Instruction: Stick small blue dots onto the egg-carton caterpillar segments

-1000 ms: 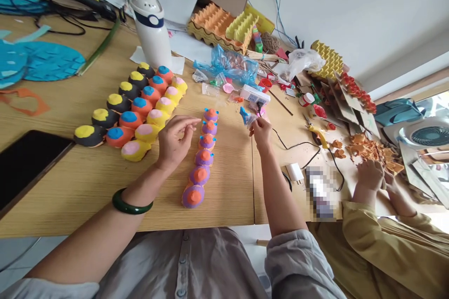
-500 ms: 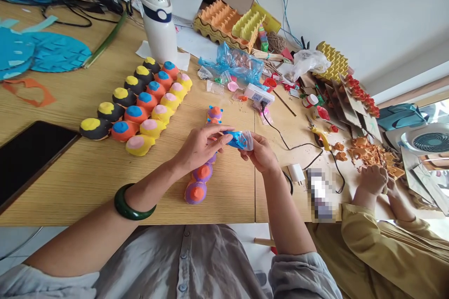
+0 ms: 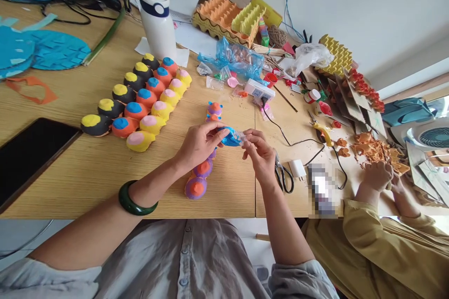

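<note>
Between my hands is a small clear plastic bag [image 3: 232,137] with bright blue stuff in it, perhaps modelling clay. My left hand [image 3: 201,144] pinches its left end between thumb and fingers. My right hand [image 3: 260,153] grips the clear right end with its fingertips. Under the bag runs a row of purple egg-carton cups [image 3: 195,188] with orange tops; the far ones carry small blue bits. The middle of that row is hidden by my left hand. To the left stand three rows of painted cups: black with yellow [image 3: 95,124], orange with blue [image 3: 125,126], yellow with pink [image 3: 141,140].
Black-handled scissors [image 3: 286,180] and a white charger [image 3: 297,169] lie right of my right hand. A power strip [image 3: 258,89] trails a black cable. A dark tablet [image 3: 30,159] lies at left, a white bottle [image 3: 156,23] behind. At right, a co-worker's hands [image 3: 379,177] are near orange scraps.
My right hand has shifted its grip on the bag's clear end, which now looks gathered and twisted. The bag has moved slightly left, and the scissors are more exposed.
</note>
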A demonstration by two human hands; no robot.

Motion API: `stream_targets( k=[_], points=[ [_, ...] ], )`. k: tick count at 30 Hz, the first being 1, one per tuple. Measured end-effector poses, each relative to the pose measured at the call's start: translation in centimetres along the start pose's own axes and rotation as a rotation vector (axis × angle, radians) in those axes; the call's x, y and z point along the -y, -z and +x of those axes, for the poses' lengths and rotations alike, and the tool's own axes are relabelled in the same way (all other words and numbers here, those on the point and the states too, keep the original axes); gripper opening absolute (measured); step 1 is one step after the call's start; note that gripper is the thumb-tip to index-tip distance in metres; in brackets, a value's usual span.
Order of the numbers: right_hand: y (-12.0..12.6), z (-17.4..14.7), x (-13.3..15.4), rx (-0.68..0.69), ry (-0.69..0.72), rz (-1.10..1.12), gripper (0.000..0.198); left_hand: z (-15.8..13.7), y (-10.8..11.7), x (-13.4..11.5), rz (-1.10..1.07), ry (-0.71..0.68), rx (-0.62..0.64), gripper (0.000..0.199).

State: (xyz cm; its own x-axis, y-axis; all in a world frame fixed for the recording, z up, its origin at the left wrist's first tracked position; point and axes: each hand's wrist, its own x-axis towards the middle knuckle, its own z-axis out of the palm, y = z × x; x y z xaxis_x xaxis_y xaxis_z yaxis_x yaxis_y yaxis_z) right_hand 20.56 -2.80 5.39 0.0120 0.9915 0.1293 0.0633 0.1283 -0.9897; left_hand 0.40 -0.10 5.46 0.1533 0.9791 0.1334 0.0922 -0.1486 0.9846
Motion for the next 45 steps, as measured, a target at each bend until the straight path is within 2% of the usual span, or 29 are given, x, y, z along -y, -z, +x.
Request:
stream_targets(
  k=[5, 9, 15, 19, 23, 28, 32, 34, 36, 38, 40, 42, 45],
  points=[
    [-0.3, -0.8, -1.0, -0.018, -0.039, 0.047, 0.024, 0.0, -0.9, -0.1, 0.023, -0.002, 0.011, 0.03],
    [-1.0, -1.2, -0.9, -0.145, -0.094, 0.087, 0.026, -0.1, -1.3, 0.3, 0.103, -0.013, -0.043, 0.027],
    [-1.5, -1.8, -0.6, -0.27, -0.096, 0.107, 0.032, -0.3, -1.2, 0.4, 0.042, 0.037, 0.036, 0.031],
    [-1.7, -1.8, -0.4, -0.318, -0.092, 0.114, 0.033, -0.6, -1.3, 0.0, 0.017, 0.073, 0.018, 0.036],
    [-1.3, -1.5, -0.1, -0.299, -0.115, 0.142, 0.031, -0.8, -1.2, -0.1, -0.135, 0.12, 0.029, 0.038],
    [-0.5, -1.9, -0.4, -0.292, -0.108, 0.149, 0.038, -0.8, -1.2, 0.4, -0.314, 0.207, 0.126, 0.042],
    [0.4, -2.4, -0.7, -0.251, -0.124, 0.161, 0.035, -1.3, -1.9, 0.9, -0.265, 0.191, 0.148, 0.035],
    [0.9, -2.5, -0.7, -0.21, -0.165, 0.145, 0.034, -1.6, -2.1, 1.0, -0.182, 0.131, 0.151, 0.032],
    [1.3, -2.7, -0.9, -0.211, -0.177, 0.096, 0.031, -1.9, -2.2, 0.8, -0.066, 0.024, 0.098, 0.029],
    [1.6, -2.9, -1.1, -0.266, -0.107, 0.009, 0.025, -2.1, -2.2, 0.3, 0.055, -0.09, -0.008, 0.026],
    [1.6, -3.2, -1.2, -0.309, 0.065, -0.144, 0.014, -2.2, -2.4, -0.3, 0.082, -0.117, -0.056, 0.027],
    [1.3, -3.4, -1.2, -0.268, 0.312, -0.371, 0.007, -2.1, -2.7, -0.7, -0.023, -0.033, 0.02, 0.031],
    [0.7, -3.5, -1.1, -0.088, 0.629, -0.685, 0.025, -1.7, -3.4, -0.6, -0.15, 0.081, 0.09, 0.038]
  ],
)
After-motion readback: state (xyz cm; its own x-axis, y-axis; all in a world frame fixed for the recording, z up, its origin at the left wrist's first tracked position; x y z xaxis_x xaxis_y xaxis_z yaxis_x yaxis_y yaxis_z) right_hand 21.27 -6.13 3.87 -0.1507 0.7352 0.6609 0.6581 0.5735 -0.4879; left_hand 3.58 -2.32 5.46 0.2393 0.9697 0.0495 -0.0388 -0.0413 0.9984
